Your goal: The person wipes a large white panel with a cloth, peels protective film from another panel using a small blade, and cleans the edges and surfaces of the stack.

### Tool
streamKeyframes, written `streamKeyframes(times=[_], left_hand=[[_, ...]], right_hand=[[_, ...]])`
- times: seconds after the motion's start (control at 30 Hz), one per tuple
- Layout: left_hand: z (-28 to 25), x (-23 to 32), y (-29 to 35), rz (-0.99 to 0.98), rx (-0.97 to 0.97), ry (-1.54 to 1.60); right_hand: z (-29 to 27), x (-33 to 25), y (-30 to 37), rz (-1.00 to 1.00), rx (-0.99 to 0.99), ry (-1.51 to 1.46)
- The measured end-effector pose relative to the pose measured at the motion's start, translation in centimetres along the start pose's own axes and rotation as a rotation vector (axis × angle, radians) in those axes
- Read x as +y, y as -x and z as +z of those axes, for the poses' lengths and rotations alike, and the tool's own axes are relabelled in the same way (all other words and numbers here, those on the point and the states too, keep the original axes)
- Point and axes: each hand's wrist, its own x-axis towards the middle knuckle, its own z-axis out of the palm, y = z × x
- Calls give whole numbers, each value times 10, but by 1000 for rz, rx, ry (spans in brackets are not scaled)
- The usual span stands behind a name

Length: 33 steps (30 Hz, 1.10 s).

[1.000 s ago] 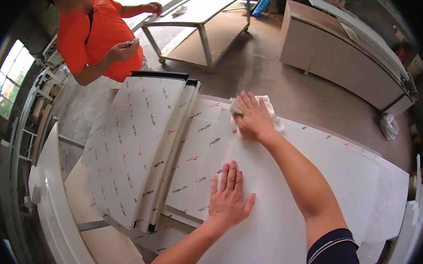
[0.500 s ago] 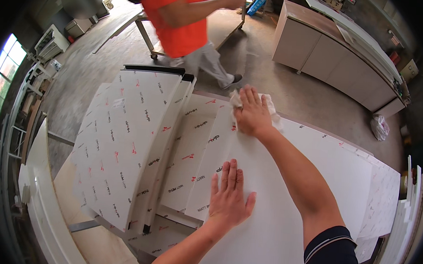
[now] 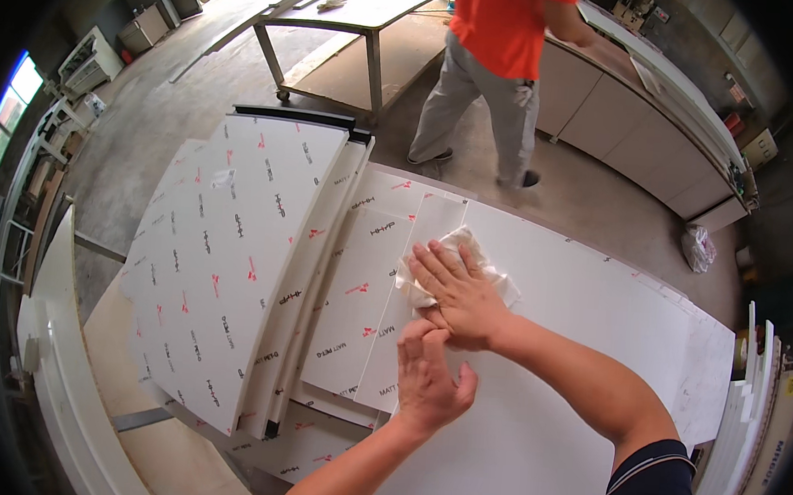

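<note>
A crumpled white cloth (image 3: pixel 463 243) lies pressed against a large white panel (image 3: pixel 586 298) under my right hand (image 3: pixel 465 298). The fingers of that hand stretch over the cloth and keep it under the palm. Close below, my left hand (image 3: pixel 433 379) has its fingers bent and its thumb held apart; nothing shows in it. Its fingertips come up against the right hand's thumb side, and their exact contact is hidden. Left of both hands, narrower panels (image 3: pixel 339 349) in printed film lie on the large panel's left part.
A stack of film-covered panels with black edges (image 3: pixel 222 244) stands at the left. Beyond the panels, a person in an orange shirt (image 3: pixel 499 34) is walking between a wheeled table (image 3: pixel 372 71) and a long cabinet (image 3: pixel 626 116). A plastic bag (image 3: pixel 698 248) sits on the floor at right.
My right hand has drawn the cloth toward me, close to my left hand. The left fingers, straight and flat before, are now bent. The person in orange has moved right.
</note>
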Motion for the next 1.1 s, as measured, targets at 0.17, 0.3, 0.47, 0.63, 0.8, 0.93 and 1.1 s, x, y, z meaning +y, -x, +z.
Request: streamKeyframes(times=[0.17, 0.3, 0.47, 0.63, 0.8, 0.93, 1.1], left_hand=[[-41, 1, 46, 6, 18, 114], [-112, -11, 154, -368, -265, 64], [-143, -16, 231, -1222, -633, 569], [-133, -12, 233, -1097, -611, 508], [-127, -18, 244, -1041, -562, 586], [-127, -21, 245, -1099, -466, 644], [-127, -29, 241, -1070, -519, 553]], right_hand=[[-48, 81, -46, 376, -55, 161], [-29, 67, -36, 440, 12, 140], [2, -104, 56, -174, 30, -132], [-32, 33, -19, 336, -103, 157], [-37, 61, -53, 651, 84, 104], [5, -28, -4, 260, 31, 132], [-31, -58, 71, 597, 50, -1131]])
